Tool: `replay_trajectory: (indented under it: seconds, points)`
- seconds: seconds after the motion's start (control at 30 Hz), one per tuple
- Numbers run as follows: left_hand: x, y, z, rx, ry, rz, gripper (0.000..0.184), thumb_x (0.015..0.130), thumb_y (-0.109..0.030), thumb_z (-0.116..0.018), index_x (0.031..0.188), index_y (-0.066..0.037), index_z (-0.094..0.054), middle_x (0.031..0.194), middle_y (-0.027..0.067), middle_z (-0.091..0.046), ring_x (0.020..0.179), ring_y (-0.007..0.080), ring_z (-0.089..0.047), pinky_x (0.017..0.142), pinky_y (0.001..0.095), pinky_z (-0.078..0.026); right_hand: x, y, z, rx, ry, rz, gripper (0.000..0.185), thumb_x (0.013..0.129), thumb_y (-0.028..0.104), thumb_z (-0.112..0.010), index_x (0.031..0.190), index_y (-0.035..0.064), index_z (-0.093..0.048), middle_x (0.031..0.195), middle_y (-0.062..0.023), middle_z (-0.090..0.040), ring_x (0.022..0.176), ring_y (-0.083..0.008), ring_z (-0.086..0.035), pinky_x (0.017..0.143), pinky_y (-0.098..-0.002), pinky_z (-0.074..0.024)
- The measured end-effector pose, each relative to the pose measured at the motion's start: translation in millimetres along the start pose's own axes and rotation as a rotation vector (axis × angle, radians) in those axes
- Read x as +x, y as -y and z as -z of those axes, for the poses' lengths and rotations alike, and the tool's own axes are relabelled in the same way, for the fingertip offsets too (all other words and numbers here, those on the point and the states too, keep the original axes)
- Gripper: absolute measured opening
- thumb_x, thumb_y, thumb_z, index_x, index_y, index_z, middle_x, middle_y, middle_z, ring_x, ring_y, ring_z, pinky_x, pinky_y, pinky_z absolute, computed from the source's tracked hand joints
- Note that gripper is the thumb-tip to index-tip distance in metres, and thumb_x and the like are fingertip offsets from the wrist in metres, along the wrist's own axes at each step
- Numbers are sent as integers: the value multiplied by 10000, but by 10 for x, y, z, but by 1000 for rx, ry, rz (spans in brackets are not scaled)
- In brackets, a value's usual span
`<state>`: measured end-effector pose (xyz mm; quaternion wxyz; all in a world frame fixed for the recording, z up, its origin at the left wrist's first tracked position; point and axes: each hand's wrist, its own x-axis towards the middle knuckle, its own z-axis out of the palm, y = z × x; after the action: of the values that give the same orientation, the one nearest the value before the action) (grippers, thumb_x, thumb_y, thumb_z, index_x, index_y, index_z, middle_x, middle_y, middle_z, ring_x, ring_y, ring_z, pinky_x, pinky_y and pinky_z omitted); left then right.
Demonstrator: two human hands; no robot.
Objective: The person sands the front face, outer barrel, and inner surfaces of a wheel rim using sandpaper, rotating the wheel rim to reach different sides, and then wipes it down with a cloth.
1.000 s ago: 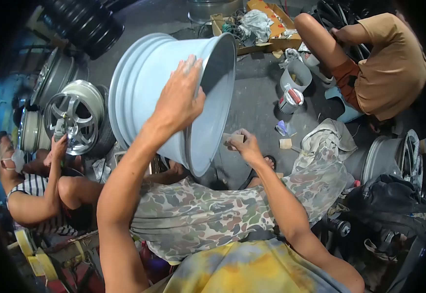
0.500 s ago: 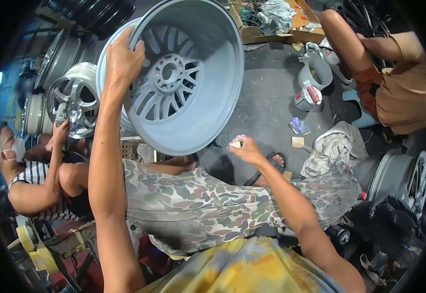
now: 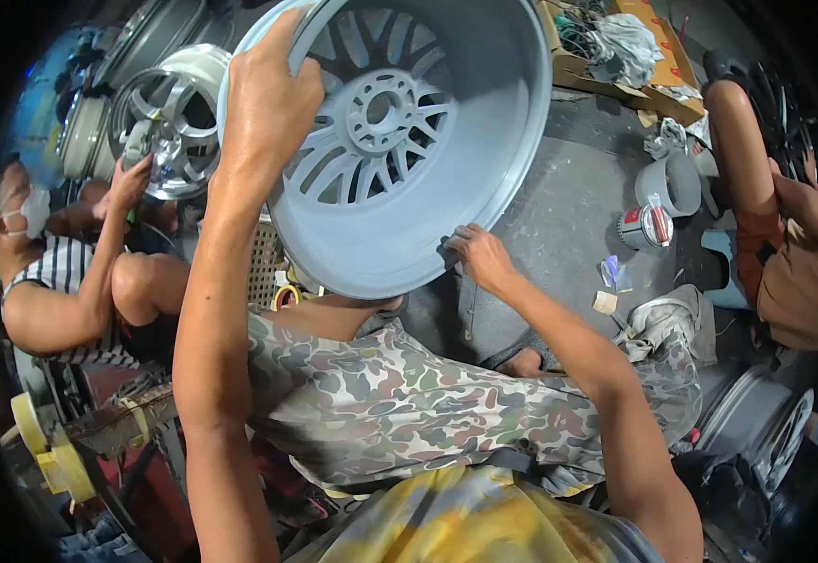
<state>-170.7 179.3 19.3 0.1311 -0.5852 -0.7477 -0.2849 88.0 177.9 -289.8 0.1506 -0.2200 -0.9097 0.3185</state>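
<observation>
A grey-primed car wheel rim [image 3: 512,113] is held tilted above my lap, its open barrel and spoked centre facing me. My left hand [image 3: 268,103] is closed over the rim's upper left edge. At its lower right edge, my right hand [image 3: 479,255] has its fingers bent and pressed against the outer lip. Something small and dark shows at those fingertips; it appears to be the folded piece of sandpaper, mostly hidden by the fingers. Below the rim are my camouflage trousers [image 3: 428,403].
On the left, a masked person [image 3: 62,291] holds a tool by a shiny wheel [image 3: 170,122]. Another person [image 3: 794,272] sits at the right. A paint can [image 3: 643,228], a bucket [image 3: 679,183], a rag [image 3: 676,319] and a cardboard box [image 3: 667,103] are on the floor.
My right hand has moved up to the rim's lower right edge; earlier it was apart, with a small pale piece in its fingers. The view has shifted, and the rim appears farther right.
</observation>
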Motion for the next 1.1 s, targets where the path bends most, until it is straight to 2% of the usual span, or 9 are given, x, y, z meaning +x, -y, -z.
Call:
replay_trajectory:
  seconds: [0.03,0.1,0.27,0.5,0.63,0.67,0.7,0.9,1.1]
  points:
    - [-38,13,-13,4,2,13,455,889,-116,-641,1333,-26,-600,964,234,-713,683,254,-651,725,379,-528,-34,113,4,63,-25,-69,248,761,17,-643,988,65,-729,1019,-105,-670,991,-341,-641,899,-434,-546]
    - [-83,-16,-23,-5,-74,-109,509,790,-8,-592,1294,65,-589,1320,323,-581,1289,438,-531,1094,442,-414,66,491,-141,268,7,-103,230,777,18,-665,992,68,-730,1021,-166,-699,1042,-382,-656,932,-473,-533]
    - [-103,-154,23,-41,-62,-99,460,791,7,-583,1241,95,-607,1220,324,-633,1203,443,-594,1045,440,-457,1007,1648,609,1070,-17,-41,168,933,107,-659,1052,-3,-703,869,-11,-708,749,-69,-582,672,-258,-485]
    - [-149,-273,153,-83,-52,-72,433,796,30,-578,1219,117,-607,1172,332,-643,1158,453,-612,1012,452,-476,282,351,-184,207,41,276,146,847,134,-663,959,58,-716,994,-140,-709,901,-347,-667,811,-445,-544]
    - [-212,-205,83,25,-110,-152,394,836,-39,-625,1209,86,-632,1162,321,-649,1145,446,-616,1010,457,-473,182,-602,-74,-116,130,186,183,824,133,-645,987,100,-720,1003,-135,-697,963,-340,-664,884,-476,-532]
    - [-188,-164,31,-78,-78,-112,401,882,-107,-651,1259,28,-627,1070,276,-683,914,347,-631,867,409,-500,226,-701,-93,-257,142,126,193,827,134,-642,1001,107,-720,990,-134,-696,964,-343,-665,895,-481,-527]
    - [-145,-152,7,-182,-44,-73,411,928,-175,-678,1308,-30,-623,977,232,-718,683,248,-646,723,361,-527,240,-376,-35,102,238,210,199,831,140,-631,1005,101,-720,976,-130,-691,966,-347,-664,875,-483,-534]
    - [-76,-254,39,-341,-30,24,438,1019,-371,-586,1232,-1,-684,842,155,-707,781,233,-647,792,352,-510,983,1723,649,1155,-48,-97,174,929,143,-674,1007,-12,-687,789,-5,-639,733,-74,-522,634,-279,-453]
    - [-101,-149,68,-460,-11,170,522,1064,-436,-495,1275,13,-659,886,110,-707,847,123,-582,811,300,-486,330,702,-129,412,93,56,150,868,91,-629,984,40,-710,873,-161,-697,825,-279,-704,769,-453,-543]
